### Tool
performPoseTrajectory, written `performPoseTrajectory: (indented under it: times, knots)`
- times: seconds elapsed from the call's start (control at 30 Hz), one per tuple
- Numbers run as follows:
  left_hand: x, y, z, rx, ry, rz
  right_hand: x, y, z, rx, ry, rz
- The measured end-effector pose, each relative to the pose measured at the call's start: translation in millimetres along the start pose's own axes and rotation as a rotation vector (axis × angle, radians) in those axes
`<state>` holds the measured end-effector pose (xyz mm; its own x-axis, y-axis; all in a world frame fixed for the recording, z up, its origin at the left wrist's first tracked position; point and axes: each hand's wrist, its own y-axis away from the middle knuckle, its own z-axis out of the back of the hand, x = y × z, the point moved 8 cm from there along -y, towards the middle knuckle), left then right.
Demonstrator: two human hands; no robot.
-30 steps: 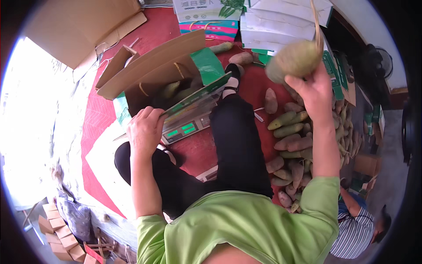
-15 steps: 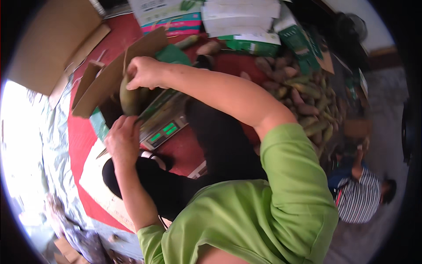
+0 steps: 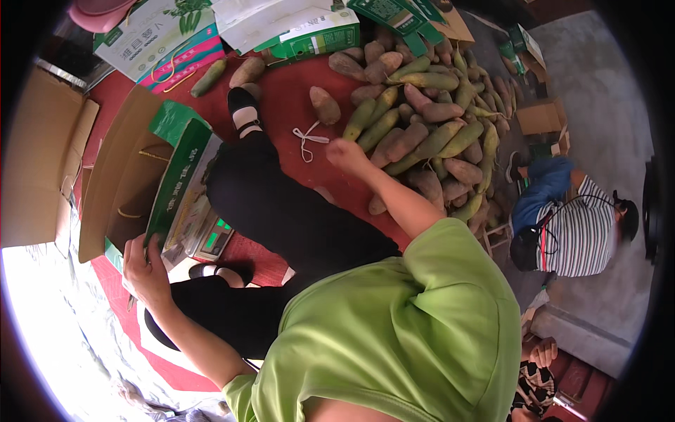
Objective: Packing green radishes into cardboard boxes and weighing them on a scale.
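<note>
My left hand [image 3: 146, 271] grips the near rim of an open green-and-brown cardboard box [image 3: 176, 186], its fingers bent over the edge. The box stands on a digital scale [image 3: 213, 238] with a lit green display; how much lies inside is mostly hidden. Out to the right, my right hand [image 3: 348, 156] is closed, with nothing visible in it. It is beside a white string [image 3: 307, 138] on the red mat and at the left edge of a heap of green radishes [image 3: 380, 130] and reddish-brown root vegetables [image 3: 406, 141]. One brownish root [image 3: 325, 105] lies apart, just beyond the string.
Printed cartons [image 3: 158, 42] and a green-white box [image 3: 316, 39] line the far side. A large brown carton [image 3: 42, 155] stands at the left. My black-clad leg [image 3: 281, 190] stretches between box and heap. A person in a striped shirt [image 3: 573, 232] crouches at the right.
My right hand has left the box, where it held a green radish, and swung right to the heap without it. My left hand stays at the box rim. The view has shifted right.
</note>
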<state>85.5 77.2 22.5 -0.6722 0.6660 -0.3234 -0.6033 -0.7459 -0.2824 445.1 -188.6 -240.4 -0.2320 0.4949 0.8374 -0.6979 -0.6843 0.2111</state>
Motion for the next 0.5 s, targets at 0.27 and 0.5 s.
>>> performPoseTrajectory:
  times: [0.27,0.5]
  knots:
    - [0.5,1.7,-2.5,-0.002,-0.032,-0.001,-161.3,94.9,74.7,-0.227,-0.173,-0.797]
    - [8.1,5.2,-6.1,-0.019,0.008,0.022,-194.1,93.3,121.8,-0.676,-0.632,-1.003]
